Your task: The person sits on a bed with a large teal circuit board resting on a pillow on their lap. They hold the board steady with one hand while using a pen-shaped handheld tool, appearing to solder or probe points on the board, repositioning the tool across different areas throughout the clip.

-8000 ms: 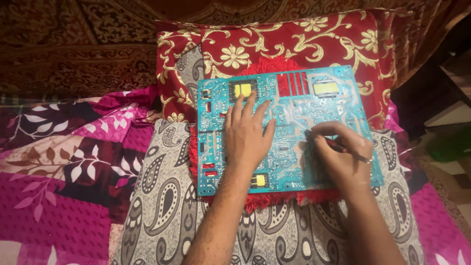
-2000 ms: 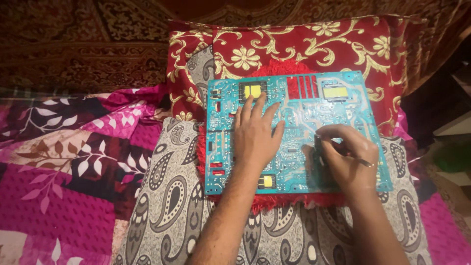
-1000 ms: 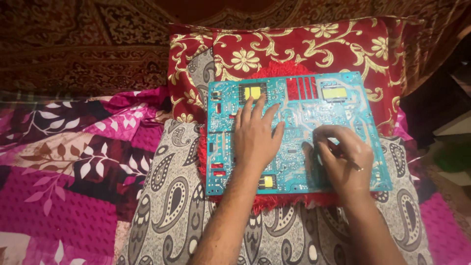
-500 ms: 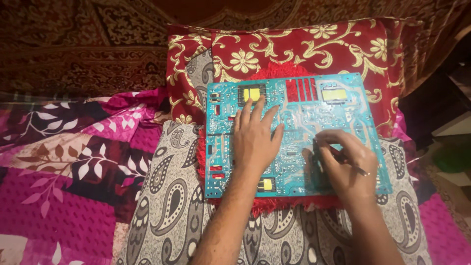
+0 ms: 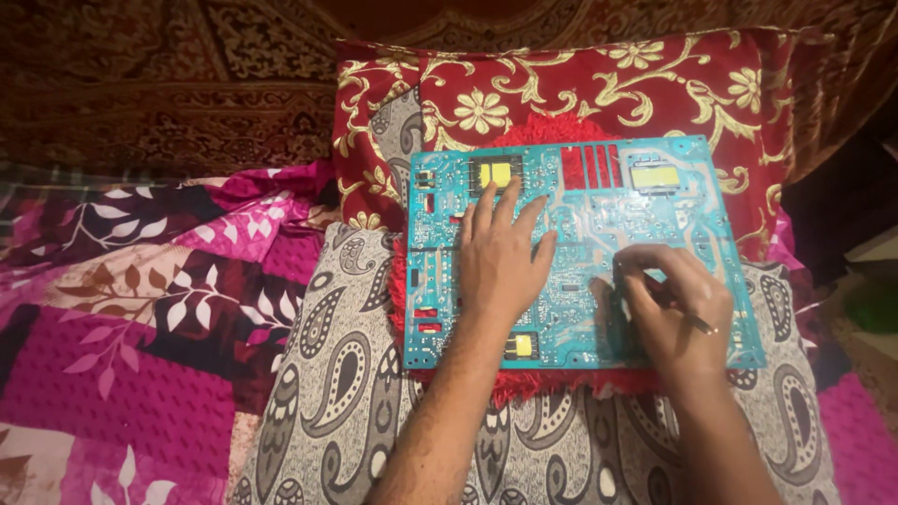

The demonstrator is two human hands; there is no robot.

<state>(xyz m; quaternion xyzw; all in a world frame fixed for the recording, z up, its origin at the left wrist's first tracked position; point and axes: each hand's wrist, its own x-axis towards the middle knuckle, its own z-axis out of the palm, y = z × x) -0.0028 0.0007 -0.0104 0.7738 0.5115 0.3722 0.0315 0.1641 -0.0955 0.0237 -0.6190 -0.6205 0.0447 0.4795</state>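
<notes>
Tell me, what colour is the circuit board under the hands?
The circuit board is teal blue, clearest in the head view.

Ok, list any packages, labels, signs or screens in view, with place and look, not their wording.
No packages, signs or screens show.
Circuit board: rectangular, turquoise, lying on the red-and-gold cushion; its fine pale markings are the only print.
Yellow patches: two rectangular ones near its top edge, one near its bottom edge.
Left hand lies flat on the board; right hand holds a thin tool.
</notes>
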